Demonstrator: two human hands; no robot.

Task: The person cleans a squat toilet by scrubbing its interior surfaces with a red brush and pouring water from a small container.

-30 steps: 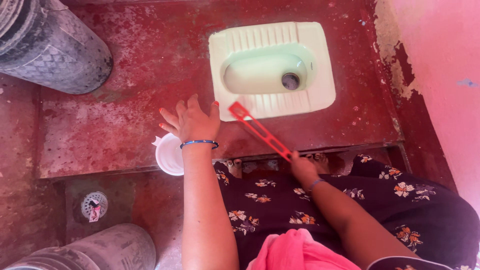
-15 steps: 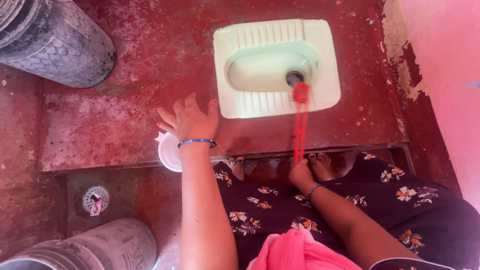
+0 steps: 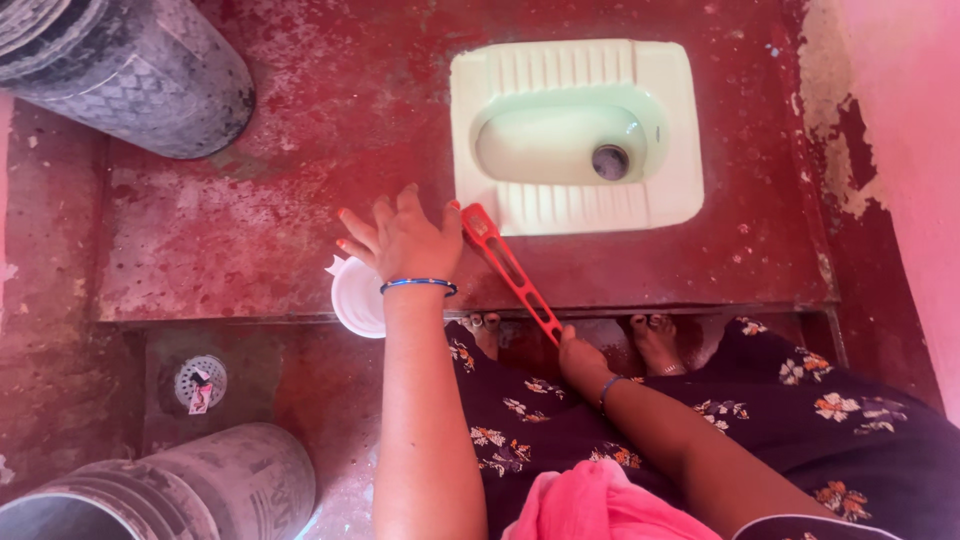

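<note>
Gripping the near end of a long red plastic brush handle (image 3: 510, 270), the right hand (image 3: 578, 358) is closed around it low over the step edge, so the tool angles up and left across the dark red cement floor (image 3: 250, 220). The brush head end sits just beside the near-left corner of the pale green ceramic squat toilet pan (image 3: 578, 135), on the floor rather than in the bowl, almost touching the left thumb. The left hand (image 3: 405, 240) is open, fingers spread, palm down, pressed flat on the raised platform, likely bracing the body while leaning forward. A blue bangle (image 3: 418, 286) circles that wrist. A white plastic mug (image 3: 358, 298) stands at the platform edge just under the left wrist, within easy reach. Bare toes show at the step below, near the right hand. A round metal floor drain (image 3: 201, 381) lies on the lower level to the left. Grey buckets stand apart: one top left (image 3: 140, 70), one bottom left (image 3: 190, 490). A pink wall (image 3: 905, 150) with peeling paint runs along the right.
</note>
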